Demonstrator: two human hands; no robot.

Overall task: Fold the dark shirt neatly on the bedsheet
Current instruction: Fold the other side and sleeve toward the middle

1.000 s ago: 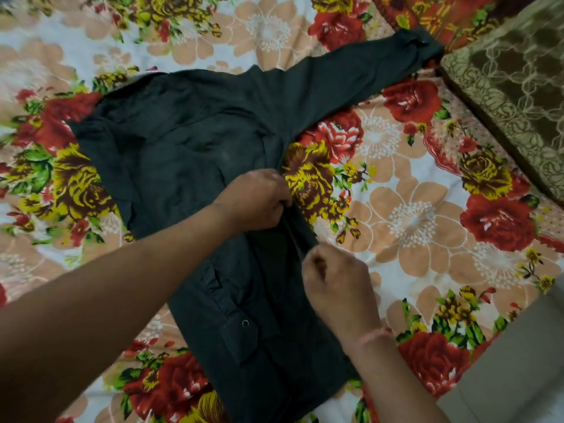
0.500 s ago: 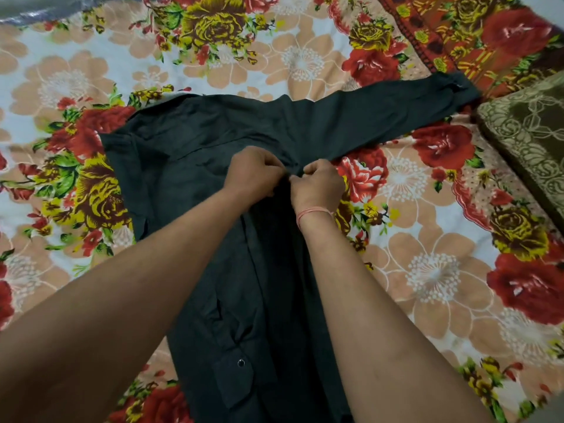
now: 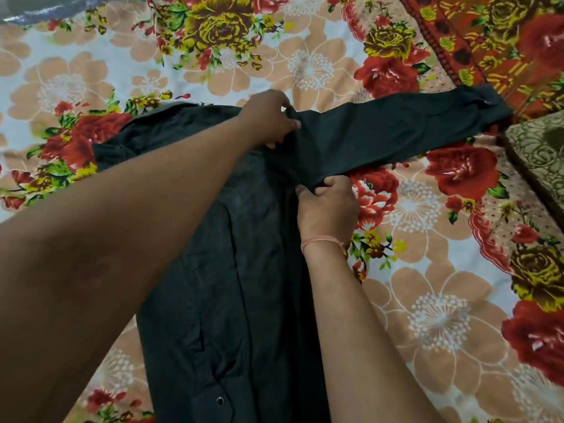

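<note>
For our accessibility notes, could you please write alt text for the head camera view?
A person's left hand pinches the shoulder of a dark shirt lying on a floral bedsheet, while the right hand grips the underarm edge just below. The sleeve stretches out to the right. A thin thread band circles the right wrist.

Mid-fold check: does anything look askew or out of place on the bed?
Nothing damaged. The dark fabric shirt has its long sleeve stretched rightward across the floral bedsheet, unfolded; left hand and right hand grip its shoulder end.
</note>
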